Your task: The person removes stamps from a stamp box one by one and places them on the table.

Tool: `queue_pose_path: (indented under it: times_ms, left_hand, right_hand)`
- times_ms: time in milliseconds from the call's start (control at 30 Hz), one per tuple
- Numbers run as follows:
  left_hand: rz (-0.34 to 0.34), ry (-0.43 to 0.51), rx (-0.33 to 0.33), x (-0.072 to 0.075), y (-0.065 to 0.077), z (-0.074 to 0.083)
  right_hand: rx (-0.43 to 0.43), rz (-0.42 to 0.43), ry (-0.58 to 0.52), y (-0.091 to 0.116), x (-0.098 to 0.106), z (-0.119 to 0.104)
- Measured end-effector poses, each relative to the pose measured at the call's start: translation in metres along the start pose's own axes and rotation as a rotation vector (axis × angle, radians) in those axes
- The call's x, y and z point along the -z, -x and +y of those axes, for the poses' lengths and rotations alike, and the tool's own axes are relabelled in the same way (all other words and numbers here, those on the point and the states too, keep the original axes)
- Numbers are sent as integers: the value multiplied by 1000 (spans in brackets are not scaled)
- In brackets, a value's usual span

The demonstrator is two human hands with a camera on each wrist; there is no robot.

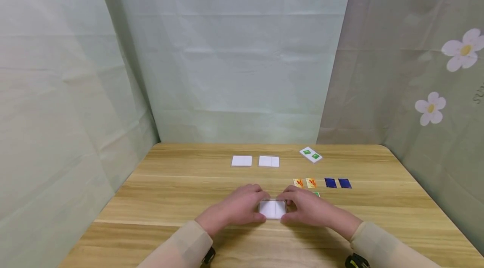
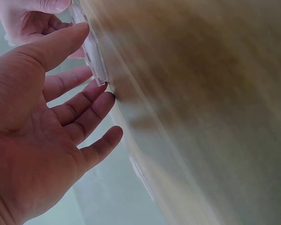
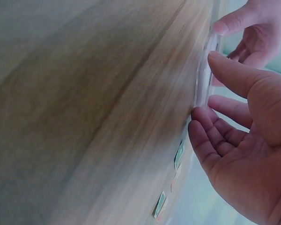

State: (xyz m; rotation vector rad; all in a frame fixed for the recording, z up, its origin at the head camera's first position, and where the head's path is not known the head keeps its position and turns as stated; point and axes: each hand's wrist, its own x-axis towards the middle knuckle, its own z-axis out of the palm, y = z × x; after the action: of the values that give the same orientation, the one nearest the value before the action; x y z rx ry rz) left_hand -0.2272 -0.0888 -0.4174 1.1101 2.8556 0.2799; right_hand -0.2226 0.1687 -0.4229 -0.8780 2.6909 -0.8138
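Note:
A flat, clear-edged rectangular case with two white panels lies on the wooden table between both hands. My left hand holds its left side, thumb at the near corner and fingers at the far one. Opposite it, my right hand holds the right side in the same way. In the left wrist view the thumb and fingertips of the left hand meet the edge of the case. The right wrist view has the right hand's thumb and fingers at the case's other end.
Two similar white cases lie farther back. A tilted case with two green squares is at the back right. Two orange-patterned cards and two dark blue cards lie behind my right hand, which partly hides a green-edged card.

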Motion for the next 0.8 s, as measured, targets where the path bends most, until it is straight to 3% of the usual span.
queue_pose_path:
  times_ms: [633, 800]
  left_hand:
    - [5, -2, -1, 0, 1, 1]
    - [37, -23, -24, 1, 7, 3]
  right_hand:
    - [41, 8, 27, 1, -1, 0]
    - [65, 36, 91, 7, -2, -3]
